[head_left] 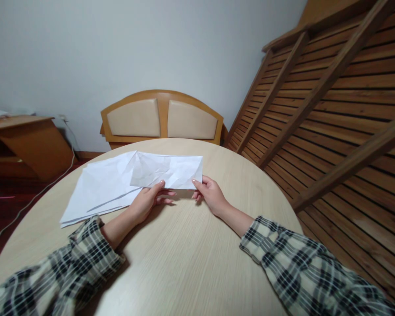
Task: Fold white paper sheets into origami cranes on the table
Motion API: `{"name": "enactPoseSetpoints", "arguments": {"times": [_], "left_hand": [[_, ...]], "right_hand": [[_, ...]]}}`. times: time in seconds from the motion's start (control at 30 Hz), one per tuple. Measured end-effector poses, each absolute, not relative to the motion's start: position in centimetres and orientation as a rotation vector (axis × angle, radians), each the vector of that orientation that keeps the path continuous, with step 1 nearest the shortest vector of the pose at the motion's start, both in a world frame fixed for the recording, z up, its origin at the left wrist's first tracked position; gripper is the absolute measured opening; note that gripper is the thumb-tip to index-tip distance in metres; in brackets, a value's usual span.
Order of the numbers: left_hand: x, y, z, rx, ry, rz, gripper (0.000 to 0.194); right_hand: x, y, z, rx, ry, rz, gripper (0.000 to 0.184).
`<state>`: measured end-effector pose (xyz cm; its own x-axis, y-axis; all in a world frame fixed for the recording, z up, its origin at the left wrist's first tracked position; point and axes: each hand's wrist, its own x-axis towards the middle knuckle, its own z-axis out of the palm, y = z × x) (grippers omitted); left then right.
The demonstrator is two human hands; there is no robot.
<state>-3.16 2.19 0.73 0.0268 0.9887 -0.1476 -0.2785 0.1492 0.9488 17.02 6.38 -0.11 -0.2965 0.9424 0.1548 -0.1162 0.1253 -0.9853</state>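
Note:
A folded white sheet of paper (pixel 171 169), long and narrow with creases across it, is held up over the round table. My left hand (pixel 147 199) pinches its lower edge near the middle, thumb on top and fingers underneath. At the lower right corner my right hand (pixel 212 195) grips it the same way, with the thumb on the near face. Several larger white sheets (pixel 98 184) lie in a loose stack to the left, partly behind the folded paper and my left hand.
The pale wooden round table (pixel 197 259) extends beneath both arms. Beyond it stands a headboard with padded panels (pixel 133 118) against the wall. Slatted wooden panels (pixel 332 131) lean at the right. A wooden desk (pixel 36 140) and a white cable (pixel 36 195) are at the left.

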Motion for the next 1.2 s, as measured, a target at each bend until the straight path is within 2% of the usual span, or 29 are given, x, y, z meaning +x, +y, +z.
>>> {"name": "enactPoseSetpoints", "arguments": {"times": [0.4,0.63,0.7,0.83,0.93,1.03,1.2], "left_hand": [[-3.2,2.4,0.9,0.751,1.099,1.391,0.023],[-3.5,2.7,0.4,0.755,1.065,1.363,0.020],[-3.6,2.9,0.4,0.725,1.072,1.373,0.015],[-3.6,2.9,0.6,0.676,1.102,1.402,0.009],[-3.5,2.8,0.7,0.683,1.118,1.391,0.008],[-3.4,2.7,0.8,0.725,1.117,1.368,0.010],[-3.5,2.7,0.7,0.769,1.126,1.370,0.012]], "right_hand": [[16.7,4.9,-0.5,-0.799,-1.722,1.451,0.036],[16.8,4.8,-0.3,-0.784,-1.781,1.405,0.034],[16.9,5.0,-0.4,-0.783,-1.740,1.365,0.039],[17.3,5.5,-0.5,-0.797,-1.691,1.172,0.069],[17.6,5.7,-0.5,-0.788,-1.739,1.035,0.078],[17.7,5.7,-0.3,-0.752,-1.864,0.890,0.074],[17.8,5.8,-0.3,-0.695,-2.055,0.637,0.047]]}}
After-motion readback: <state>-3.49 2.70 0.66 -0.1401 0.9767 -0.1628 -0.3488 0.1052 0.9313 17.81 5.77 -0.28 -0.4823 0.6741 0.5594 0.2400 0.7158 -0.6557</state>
